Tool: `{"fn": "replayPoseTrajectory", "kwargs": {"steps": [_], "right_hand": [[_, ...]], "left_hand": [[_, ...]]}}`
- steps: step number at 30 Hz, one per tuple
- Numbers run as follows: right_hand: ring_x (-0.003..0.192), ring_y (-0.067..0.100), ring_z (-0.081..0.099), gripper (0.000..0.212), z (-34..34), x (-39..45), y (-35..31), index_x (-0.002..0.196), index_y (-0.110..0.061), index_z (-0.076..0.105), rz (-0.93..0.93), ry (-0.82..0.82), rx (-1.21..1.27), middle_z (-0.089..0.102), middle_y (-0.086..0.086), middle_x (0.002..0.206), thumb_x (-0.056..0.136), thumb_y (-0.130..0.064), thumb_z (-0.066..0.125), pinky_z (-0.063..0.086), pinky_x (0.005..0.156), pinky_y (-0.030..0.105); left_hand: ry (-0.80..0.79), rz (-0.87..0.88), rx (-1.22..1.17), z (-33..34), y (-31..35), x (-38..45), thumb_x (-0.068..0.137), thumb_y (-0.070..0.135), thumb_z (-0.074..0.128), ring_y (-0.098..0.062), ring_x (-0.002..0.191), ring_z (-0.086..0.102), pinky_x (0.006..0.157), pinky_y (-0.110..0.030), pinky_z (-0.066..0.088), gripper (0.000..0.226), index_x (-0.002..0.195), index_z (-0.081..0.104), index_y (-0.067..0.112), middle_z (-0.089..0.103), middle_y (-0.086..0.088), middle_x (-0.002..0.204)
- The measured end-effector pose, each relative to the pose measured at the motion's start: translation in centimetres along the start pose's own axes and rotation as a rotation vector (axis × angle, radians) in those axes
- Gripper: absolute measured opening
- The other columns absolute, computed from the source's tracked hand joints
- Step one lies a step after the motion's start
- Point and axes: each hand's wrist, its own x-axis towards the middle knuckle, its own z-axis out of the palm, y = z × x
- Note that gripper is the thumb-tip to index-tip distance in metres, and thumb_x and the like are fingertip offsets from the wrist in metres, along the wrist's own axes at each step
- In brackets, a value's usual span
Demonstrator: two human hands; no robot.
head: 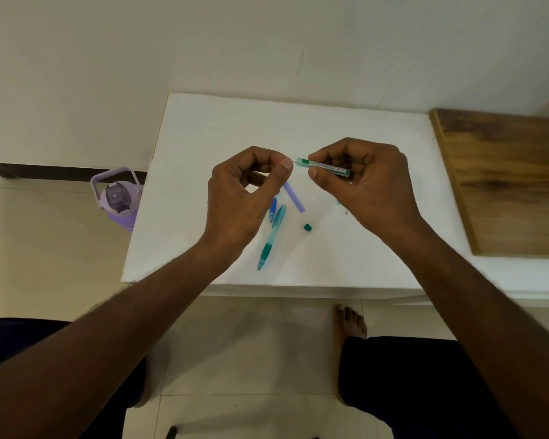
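Observation:
My right hand [362, 182] grips a small clear green lead case [327, 167], held level above the white table [203, 137]. A thin dark lead pokes out of the case's left end toward my left hand [244, 191], whose thumb and forefinger pinch together at that tip. Below the hands a teal mechanical pencil [271, 239] lies on the table, with a blue pen [272, 210] partly under my left hand, a lilac tube [295, 198] and a small green cap [307, 227].
A wooden board [504, 185] lies at the table's right end. A lilac water bottle [118, 201] stands on the tiled floor left of the table. My bare foot [349, 324] and dark-trousered knees are under the table's front edge.

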Motion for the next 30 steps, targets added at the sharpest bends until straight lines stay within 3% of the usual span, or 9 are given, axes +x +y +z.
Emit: {"fn": "replayPoseTrajectory", "kwargs": {"steps": [5, 8, 12, 15, 18, 23, 25, 27, 30], "right_hand": [[0.092, 0.011, 0.073, 0.020, -0.2, 0.0, 0.3, 0.106, -0.026, 0.080, 0.065, -0.017, -0.001, 0.077, -0.015, 0.097, 0.090, -0.038, 0.081, 0.064, 0.084, 0.028], [0.086, 0.010, 0.068, 0.017, -0.4, 0.0, 0.7, 0.104, -0.029, 0.080, 0.113, 0.032, 0.008, 0.075, -0.018, 0.095, 0.088, -0.038, 0.082, 0.063, 0.078, 0.029], [0.078, 0.002, 0.061, 0.012, -0.5, 0.2, 1.3, 0.098, -0.036, 0.079, 0.135, 0.049, -0.008, 0.074, -0.020, 0.090, 0.087, -0.041, 0.083, 0.055, 0.071, 0.017], [0.071, -0.002, 0.064, 0.011, -0.4, 0.0, 2.3, 0.090, -0.035, 0.077, 0.195, -0.008, -0.121, 0.073, -0.019, 0.079, 0.084, -0.043, 0.084, 0.052, 0.065, 0.011], [0.070, 0.005, 0.068, 0.016, -0.2, -0.9, 3.7, 0.087, -0.031, 0.075, 0.265, -0.085, -0.398, 0.072, -0.015, 0.077, 0.082, -0.044, 0.085, 0.056, 0.066, 0.026], [0.076, 0.016, 0.069, 0.022, 0.9, -1.9, 5.2, 0.086, -0.027, 0.072, 0.359, -0.227, -0.650, 0.071, -0.005, 0.087, 0.081, -0.043, 0.085, 0.060, 0.072, 0.033], [0.077, 0.017, 0.069, 0.025, 1.0, -1.9, 5.4, 0.086, -0.026, 0.071, 0.370, -0.262, -0.693, 0.071, -0.003, 0.088, 0.081, -0.045, 0.086, 0.057, 0.070, 0.031], [0.078, 0.015, 0.068, 0.028, 0.7, -1.7, 5.3, 0.091, -0.025, 0.073, 0.295, -0.261, -0.686, 0.072, -0.005, 0.089, 0.083, -0.049, 0.084, 0.056, 0.072, 0.029], [0.078, -0.001, 0.070, 0.021, 1.0, -1.1, 3.9, 0.104, -0.028, 0.077, 0.136, -0.227, -0.405, 0.073, -0.017, 0.092, 0.090, -0.043, 0.079, 0.047, 0.070, 0.003]], "left_hand": [[0.083, 0.124, 0.127, -1.0, 0.7, 0.5, 0.100, 0.038, 0.071, -0.015, 0.082, 0.071, 0.066, -0.026, 0.062, 0.011, 0.100, 0.071, 0.028, 0.074, 0.020, 0.093], [0.153, 0.192, 0.184, -2.0, 1.2, 1.2, 0.101, 0.036, 0.069, -0.013, 0.082, 0.070, 0.069, -0.027, 0.062, 0.017, 0.104, 0.072, 0.020, 0.073, 0.013, 0.097], [0.185, 0.235, 0.239, -2.7, 1.5, 1.7, 0.102, 0.032, 0.067, -0.017, 0.083, 0.071, 0.065, -0.022, 0.056, 0.022, 0.106, 0.072, 0.012, 0.074, 0.007, 0.099], [0.161, 0.237, 0.260, -2.7, 1.4, 1.6, 0.100, 0.032, 0.065, -0.017, 0.081, 0.072, 0.066, -0.028, 0.060, 0.023, 0.102, 0.071, 0.010, 0.074, 0.006, 0.097], [0.102, 0.231, 0.314, -2.6, 1.1, 1.3, 0.094, 0.038, 0.064, -0.012, 0.081, 0.073, 0.069, -0.029, 0.063, 0.027, 0.095, 0.071, 0.012, 0.078, 0.009, 0.094], [-0.087, 0.173, 0.413, -2.0, -0.2, 1.1, 0.092, 0.038, 0.074, -0.005, 0.078, 0.072, 0.067, -0.021, 0.057, 0.017, 0.088, 0.070, 0.022, 0.077, 0.016, 0.089], [-0.147, 0.143, 0.493, -1.8, -0.5, 1.0, 0.091, 0.042, 0.075, -0.001, 0.076, 0.072, 0.063, -0.022, 0.055, 0.014, 0.087, 0.070, 0.030, 0.076, 0.021, 0.091], [-0.188, 0.114, 0.564, -1.6, -0.6, 0.9, 0.090, 0.046, 0.075, -0.002, 0.074, 0.073, 0.068, -0.032, 0.060, 0.016, 0.088, 0.071, 0.031, 0.076, 0.020, 0.094], [-0.229, 0.075, 0.619, -1.4, -0.3, 0.7, 0.090, 0.047, 0.077, -0.008, 0.073, 0.073, 0.076, -0.039, 0.063, 0.018, 0.093, 0.073, 0.030, 0.074, 0.016, 0.102]]}}
